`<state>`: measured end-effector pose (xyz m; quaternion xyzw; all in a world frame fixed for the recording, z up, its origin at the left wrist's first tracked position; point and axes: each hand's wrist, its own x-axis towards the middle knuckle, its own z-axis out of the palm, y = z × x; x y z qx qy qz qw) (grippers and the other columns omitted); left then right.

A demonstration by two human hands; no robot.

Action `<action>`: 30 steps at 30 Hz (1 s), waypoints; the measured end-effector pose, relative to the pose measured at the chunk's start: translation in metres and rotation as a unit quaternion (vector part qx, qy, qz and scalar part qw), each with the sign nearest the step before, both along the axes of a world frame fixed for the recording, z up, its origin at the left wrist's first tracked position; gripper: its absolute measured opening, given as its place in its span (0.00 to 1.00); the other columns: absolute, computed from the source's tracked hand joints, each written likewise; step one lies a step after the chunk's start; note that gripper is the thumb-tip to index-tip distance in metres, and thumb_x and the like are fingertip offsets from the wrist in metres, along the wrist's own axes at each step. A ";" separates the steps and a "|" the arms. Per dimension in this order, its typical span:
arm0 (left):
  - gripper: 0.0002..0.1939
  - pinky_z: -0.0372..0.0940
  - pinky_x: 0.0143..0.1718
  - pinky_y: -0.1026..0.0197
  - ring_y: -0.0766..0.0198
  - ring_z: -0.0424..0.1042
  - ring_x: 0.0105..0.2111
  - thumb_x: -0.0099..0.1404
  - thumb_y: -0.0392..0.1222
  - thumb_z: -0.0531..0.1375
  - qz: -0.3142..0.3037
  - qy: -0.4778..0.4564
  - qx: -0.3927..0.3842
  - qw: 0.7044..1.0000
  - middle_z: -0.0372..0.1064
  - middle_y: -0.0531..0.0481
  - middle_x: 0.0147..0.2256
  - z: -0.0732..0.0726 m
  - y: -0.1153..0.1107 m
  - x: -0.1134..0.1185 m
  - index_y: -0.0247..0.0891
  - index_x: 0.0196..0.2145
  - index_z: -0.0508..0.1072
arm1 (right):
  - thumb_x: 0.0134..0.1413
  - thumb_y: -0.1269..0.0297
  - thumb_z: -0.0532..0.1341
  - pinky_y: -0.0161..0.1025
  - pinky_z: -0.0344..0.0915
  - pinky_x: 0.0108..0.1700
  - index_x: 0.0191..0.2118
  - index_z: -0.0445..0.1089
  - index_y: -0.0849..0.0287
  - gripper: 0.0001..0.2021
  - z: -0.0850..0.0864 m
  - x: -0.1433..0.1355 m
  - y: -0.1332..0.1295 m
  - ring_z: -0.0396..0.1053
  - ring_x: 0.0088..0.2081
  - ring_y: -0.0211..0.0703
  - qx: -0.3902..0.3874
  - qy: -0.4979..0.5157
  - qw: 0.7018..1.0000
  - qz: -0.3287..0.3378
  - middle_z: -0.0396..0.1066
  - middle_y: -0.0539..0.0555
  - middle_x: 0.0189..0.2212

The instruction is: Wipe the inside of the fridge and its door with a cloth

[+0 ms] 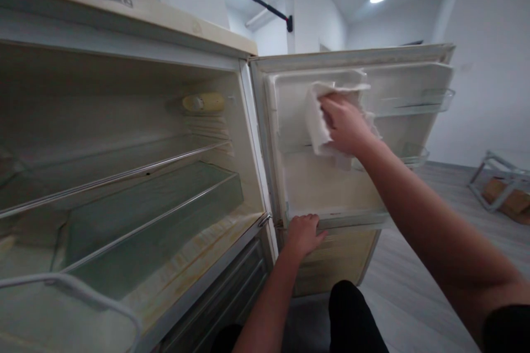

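Observation:
My right hand [342,121] is closed around a crumpled white cloth [317,127], pressed up near the inner face of the open refrigerator door [327,187]. The cloth is slightly blurred and its edges hang out around my fingers. Lower down, my left hand [304,234] grips the bottom edge of that door, its fingers bent over the lowest door shelf [351,219] and the thumb out to the right. Clear door shelves, such as the upper one [418,103], lie to the right of the cloth.
At left stands the open refrigerator compartment [124,110], with a glass shelf [116,176], a greenish drawer cover [165,220] and a yellowed lamp housing [202,102]. A white cable or wire [95,298] crosses the lower left. A metal-framed rack [497,182] holding a brown box stands on the floor at right.

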<state>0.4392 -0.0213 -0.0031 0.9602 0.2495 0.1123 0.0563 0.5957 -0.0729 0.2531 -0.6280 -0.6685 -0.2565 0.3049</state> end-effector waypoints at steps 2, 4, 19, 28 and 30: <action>0.19 0.67 0.50 0.50 0.49 0.78 0.47 0.70 0.58 0.60 0.005 0.002 0.001 1.000 0.80 0.42 0.45 0.000 0.001 -0.003 0.39 0.46 0.75 | 0.72 0.46 0.48 0.50 0.64 0.58 0.55 0.77 0.64 0.29 0.009 -0.013 0.022 0.71 0.55 0.59 -0.080 -0.029 0.996 -0.003 0.76 0.67 0.53; 0.19 0.67 0.49 0.50 0.49 0.78 0.46 0.70 0.58 0.60 0.005 0.004 0.002 1.000 0.80 0.43 0.45 0.001 0.002 -0.006 0.40 0.45 0.76 | 0.72 0.41 0.47 0.46 0.65 0.55 0.53 0.79 0.62 0.33 0.012 -0.025 0.037 0.74 0.51 0.55 -0.167 -0.040 0.985 0.013 0.78 0.65 0.50; 0.15 0.64 0.47 0.52 0.52 0.79 0.45 0.71 0.55 0.59 0.008 0.003 -0.001 1.000 0.81 0.46 0.42 0.000 0.002 -0.024 0.41 0.41 0.76 | 0.70 0.34 0.47 0.50 0.70 0.46 0.47 0.82 0.64 0.38 0.000 -0.076 0.020 0.78 0.44 0.59 -0.160 -0.076 0.982 -0.063 0.80 0.69 0.43; 0.14 0.62 0.48 0.54 0.55 0.77 0.43 0.72 0.55 0.60 -0.003 -0.020 -0.005 1.000 0.80 0.48 0.40 -0.008 0.007 -0.036 0.42 0.38 0.75 | 0.77 0.45 0.43 0.46 0.67 0.45 0.45 0.82 0.62 0.34 -0.004 -0.084 0.020 0.78 0.42 0.55 -0.132 -0.082 0.987 -0.040 0.80 0.67 0.40; 0.14 0.63 0.47 0.54 0.55 0.77 0.43 0.72 0.55 0.59 -0.009 -0.023 -0.006 1.000 0.80 0.49 0.40 -0.008 0.008 -0.035 0.42 0.38 0.75 | 0.77 0.46 0.42 0.46 0.67 0.44 0.43 0.82 0.63 0.35 -0.006 -0.083 0.020 0.78 0.41 0.54 -0.120 -0.073 0.989 -0.047 0.80 0.66 0.39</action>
